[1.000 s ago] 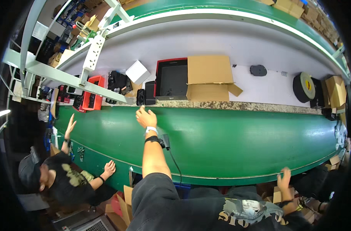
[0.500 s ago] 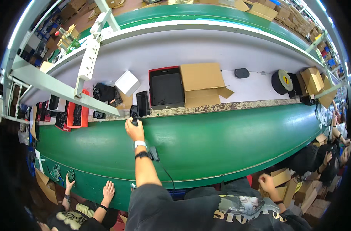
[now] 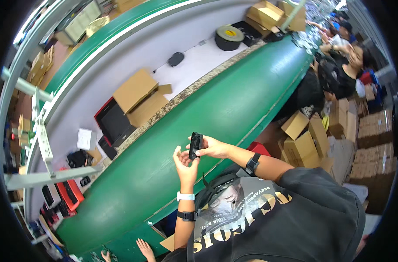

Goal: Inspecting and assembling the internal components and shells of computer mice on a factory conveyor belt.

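Note:
Over the green belt [image 3: 164, 168], my two hands are close together in front of my chest. A glossy black, narrow plastic piece [image 3: 196, 146] stands roughly upright in my right hand [image 3: 211, 147], gripped between thumb and fingers. My left hand [image 3: 185, 165], with a white band at the wrist, is beside the piece on its left. Its fingers are apart and curve toward the piece; whether they touch it I cannot make out. The exact kind of the piece does not show.
Along the far ledge are an open cardboard box [image 3: 140, 94], a red-rimmed black tray [image 3: 112, 122], a white box [image 3: 86, 139], red bins [image 3: 70, 194] and a black reel [image 3: 228, 38]. A co-worker's hand [image 3: 145, 249] rests at lower left. Cardboard boxes [image 3: 301, 148] stand at right.
My left hand has drawn back from the far ledge, where it gripped a black piece. My right hand has come in from the right and now holds a black piece. The view has turned.

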{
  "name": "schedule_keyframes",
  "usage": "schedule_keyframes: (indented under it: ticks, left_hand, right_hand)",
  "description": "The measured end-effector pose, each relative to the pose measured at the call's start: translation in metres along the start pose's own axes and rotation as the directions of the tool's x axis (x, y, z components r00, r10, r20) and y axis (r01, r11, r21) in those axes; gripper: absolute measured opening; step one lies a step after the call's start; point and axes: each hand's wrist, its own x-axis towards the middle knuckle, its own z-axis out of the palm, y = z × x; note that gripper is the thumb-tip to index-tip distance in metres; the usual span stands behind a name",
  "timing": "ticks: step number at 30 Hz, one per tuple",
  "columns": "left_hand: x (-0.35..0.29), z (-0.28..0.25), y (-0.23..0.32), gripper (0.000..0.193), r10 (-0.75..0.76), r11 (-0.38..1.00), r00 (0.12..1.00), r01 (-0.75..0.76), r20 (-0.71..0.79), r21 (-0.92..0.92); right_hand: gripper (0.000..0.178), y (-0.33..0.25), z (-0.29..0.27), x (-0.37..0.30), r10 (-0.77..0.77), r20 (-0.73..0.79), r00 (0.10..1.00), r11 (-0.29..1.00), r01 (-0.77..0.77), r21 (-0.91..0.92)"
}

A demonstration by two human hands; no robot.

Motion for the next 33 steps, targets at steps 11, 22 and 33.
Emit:
schedule_keyframes:
  ticks: [11,22,33]
  left_hand:
    - [0.036,0.09,-0.011,0.046,-0.312,0.563,0.793,0.598,0.523,-0.57]
    - [0.004,0.13,0.144,0.06,-0.03,0.985,0.659,0.147,0.752,-0.09]
    - [-0.083,0.178,0.333,0.121,0.439,0.867,0.764,-0.499,0.473,0.001]
  right_hand:
    - [0.089,-0.042,0.017,-0.056,-0.455,-0.305,0.837,0.306,-0.175,-0.936]
    - [0.084,-0.148,0.058,-0.202,-0.745,-0.407,0.528,0.634,0.751,-0.186]
    - [0.088,-0.249,0.117,-0.238,-0.983,-0.003,0.184,0.174,0.921,-0.348]
